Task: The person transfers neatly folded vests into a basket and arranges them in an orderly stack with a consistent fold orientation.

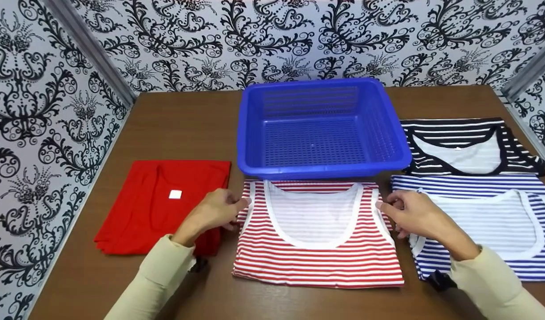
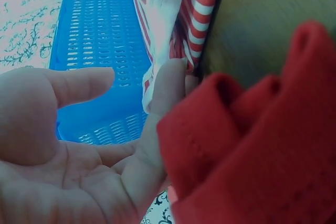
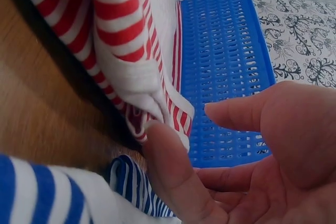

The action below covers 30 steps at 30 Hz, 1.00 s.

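Observation:
A folded red-and-white striped tank top (image 1: 316,266) lies in the middle of the table, its white-trimmed neckline facing up. At its left edge is my left hand (image 1: 216,209); in the left wrist view the thumb stands apart from the index finger, whose fingertip (image 2: 173,72) is right at the striped cloth. My right hand (image 1: 414,215) is at the opposite edge. The right wrist view likewise shows a gap between thumb and index finger, with the index fingertip (image 3: 157,135) against the white trim. Neither hand pinches the cloth.
Behind the tank top stands a blue plastic basket (image 1: 323,171) with nothing in it. A folded red garment (image 1: 125,213) lies to the left. On the right lie a blue-and-white striped top (image 1: 476,266) and a black-and-white striped top (image 1: 454,126). Patterned walls (image 1: 290,44) enclose the table.

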{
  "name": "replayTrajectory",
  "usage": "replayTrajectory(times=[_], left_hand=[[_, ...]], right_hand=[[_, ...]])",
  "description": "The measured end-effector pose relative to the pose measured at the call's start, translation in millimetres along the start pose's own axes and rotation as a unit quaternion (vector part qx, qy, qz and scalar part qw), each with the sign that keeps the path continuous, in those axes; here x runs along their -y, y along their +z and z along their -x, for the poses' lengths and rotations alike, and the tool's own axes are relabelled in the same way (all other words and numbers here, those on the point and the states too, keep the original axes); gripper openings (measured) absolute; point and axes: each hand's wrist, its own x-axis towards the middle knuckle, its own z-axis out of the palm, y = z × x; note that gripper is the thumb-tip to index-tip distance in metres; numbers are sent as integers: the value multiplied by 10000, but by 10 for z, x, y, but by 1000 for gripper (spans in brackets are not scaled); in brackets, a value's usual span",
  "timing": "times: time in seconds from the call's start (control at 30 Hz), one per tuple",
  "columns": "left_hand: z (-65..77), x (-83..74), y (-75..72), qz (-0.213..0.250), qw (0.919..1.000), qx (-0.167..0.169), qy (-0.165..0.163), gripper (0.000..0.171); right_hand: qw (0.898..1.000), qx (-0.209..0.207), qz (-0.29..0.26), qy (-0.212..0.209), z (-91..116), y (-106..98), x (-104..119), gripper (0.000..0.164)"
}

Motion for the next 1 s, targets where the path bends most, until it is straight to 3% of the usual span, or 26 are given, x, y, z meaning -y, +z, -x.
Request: replayTrajectory(times=[0.3, 0.53, 0.7, 1.0], left_hand=[[-3, 4, 25, 213, 9997, 51, -104, 30], [-28, 4, 40, 160, 9996, 23, -231, 32], [-41, 10, 71, 78, 9995, 107, -278, 32], [-39, -18, 145, -66, 9990, 402, -190, 28]], right_hand=[[9995, 50, -283, 117, -13, 45, -9, 48], [9986, 122, -188, 478, -32, 92, 23, 51], [9984, 90, 220, 513, -55, 133, 51, 55], [9936, -294, 1089, -39, -112, 182, 64, 49]])
